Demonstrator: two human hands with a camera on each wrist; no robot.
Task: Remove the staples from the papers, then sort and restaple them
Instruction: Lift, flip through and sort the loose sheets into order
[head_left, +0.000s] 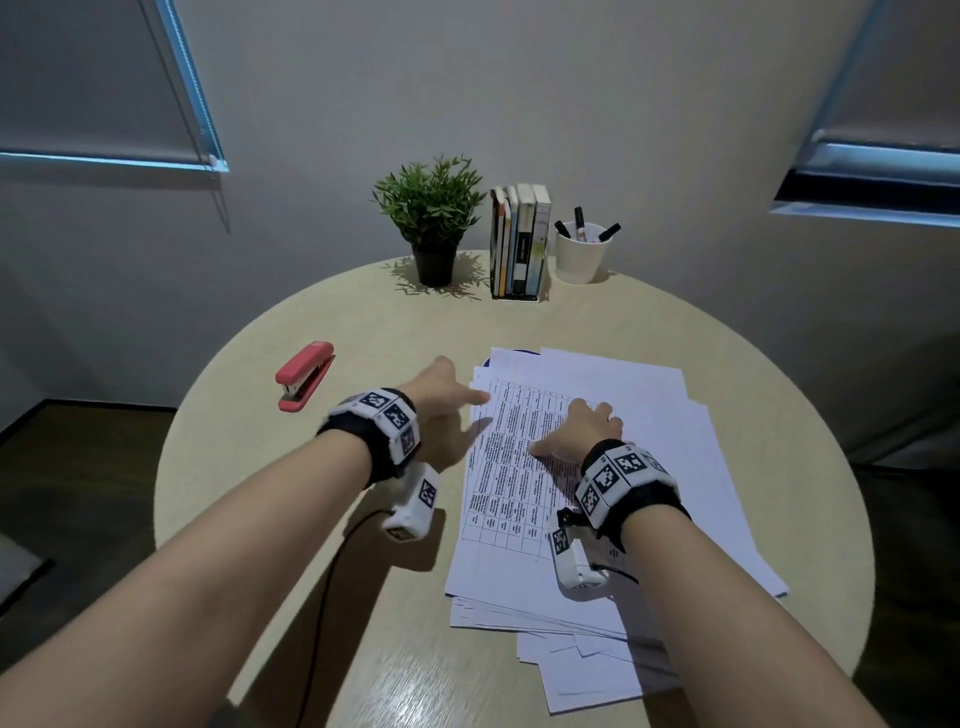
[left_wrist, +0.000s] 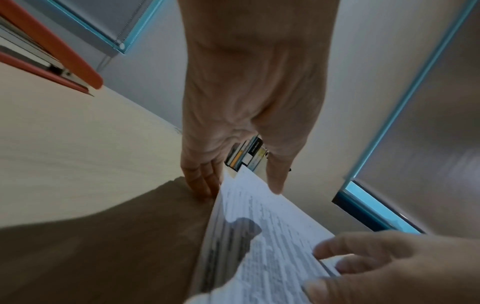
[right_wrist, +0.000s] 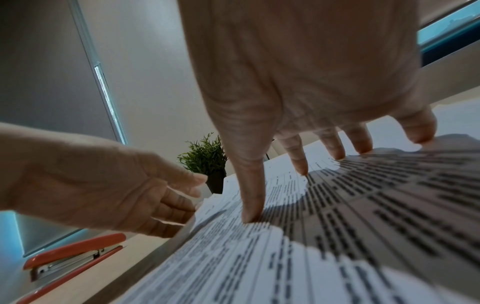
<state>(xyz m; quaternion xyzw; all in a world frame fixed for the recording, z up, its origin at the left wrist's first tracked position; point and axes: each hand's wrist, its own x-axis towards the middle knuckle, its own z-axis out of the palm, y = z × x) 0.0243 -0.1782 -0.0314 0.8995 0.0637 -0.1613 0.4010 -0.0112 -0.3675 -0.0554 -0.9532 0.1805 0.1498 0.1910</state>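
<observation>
A loose pile of white papers lies on the right half of the round table. Its top sheet carries a printed grid of text. My right hand rests on that sheet, and the right wrist view shows its spread fingertips pressing down. My left hand is at the pile's upper left edge. Its fingers lie against the side of the stack, with the thumb held over the top sheet and pinching nothing. A red stapler lies unheld left of the pile.
At the table's far edge stand a potted plant, a row of upright books and a white cup of markers. A black cable runs from my left wrist toward the near edge. Bare tabletop shows at the left and front.
</observation>
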